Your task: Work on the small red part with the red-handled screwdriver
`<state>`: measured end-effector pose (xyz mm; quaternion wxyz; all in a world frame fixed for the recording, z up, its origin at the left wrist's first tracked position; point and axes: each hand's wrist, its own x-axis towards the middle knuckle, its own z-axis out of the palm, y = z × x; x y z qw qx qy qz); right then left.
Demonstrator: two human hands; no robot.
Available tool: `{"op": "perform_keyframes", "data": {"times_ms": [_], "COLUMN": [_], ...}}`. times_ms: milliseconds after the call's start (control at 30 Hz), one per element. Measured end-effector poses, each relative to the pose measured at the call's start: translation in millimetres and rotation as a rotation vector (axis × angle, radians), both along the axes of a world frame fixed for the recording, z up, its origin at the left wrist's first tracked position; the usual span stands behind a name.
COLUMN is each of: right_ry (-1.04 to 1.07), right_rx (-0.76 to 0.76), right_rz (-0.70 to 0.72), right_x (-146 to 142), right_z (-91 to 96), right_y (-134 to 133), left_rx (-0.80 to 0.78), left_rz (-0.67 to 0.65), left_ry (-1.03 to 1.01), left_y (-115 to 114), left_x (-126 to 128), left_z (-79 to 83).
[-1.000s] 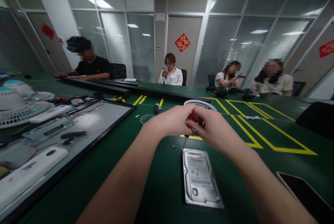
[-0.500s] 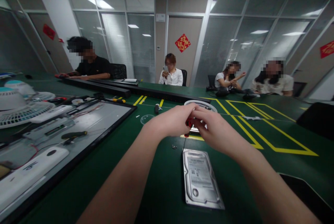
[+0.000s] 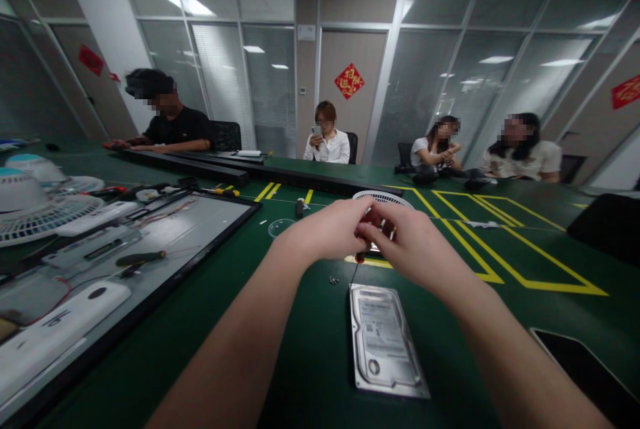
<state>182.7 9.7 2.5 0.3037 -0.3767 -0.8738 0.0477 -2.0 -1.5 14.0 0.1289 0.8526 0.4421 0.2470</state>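
Note:
A silver hard drive [image 3: 383, 346] lies label up on the green table between my forearms. Above its far left corner stands a screwdriver [image 3: 359, 258], slightly tilted, its thin shaft reaching down to that corner. Only the red and black lower end of its handle shows. My left hand [image 3: 337, 229] is closed around the handle from the left. From the right, my right hand [image 3: 405, 232] has bent fingers pressed to the same handle, which they partly hide. Several tiny screws [image 3: 333, 280] lie just left of the shaft.
At left, a large panel [image 3: 220, 222] carries a second screwdriver [image 3: 143, 258] and white casings. Behind my hands are a clear round dish [image 3: 281, 228] and a white grille [image 3: 383, 197]. A dark tablet-like slab [image 3: 580, 362] lies at right. Several people sit across the table.
My right hand's fingers have shifted around the screwdriver handle, thumb and forefinger now covering more of it. My left hand and the hard drive stay nearly in place.

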Motion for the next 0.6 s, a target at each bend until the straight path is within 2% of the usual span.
{"op": "perform_keyframes", "data": {"times_ms": [133,233,467,600], "right_ry": [0.068,0.06,-0.008,-0.011], "right_rx": [0.003,-0.004,-0.001,0.018], "right_rz": [0.101,0.124,0.056,-0.001], "right_x": [0.8,0.9,1.2,1.0], "right_z": [2.5,2.6,-1.0,-1.6], "right_y": [-0.3,0.9,4.0,3.0], "left_rx": [0.033,0.016,0.001,-0.028], "left_rz": [-0.02,-0.037,-0.065,-0.009], "left_ry": [-0.046,-0.054,-0.064,-0.027], "left_y": [-1.4,-2.3,0.3,1.2], "left_x": [0.2,-0.3,-1.1,-0.9], "left_z": [1.1,1.8,-1.0,-2.0]}}
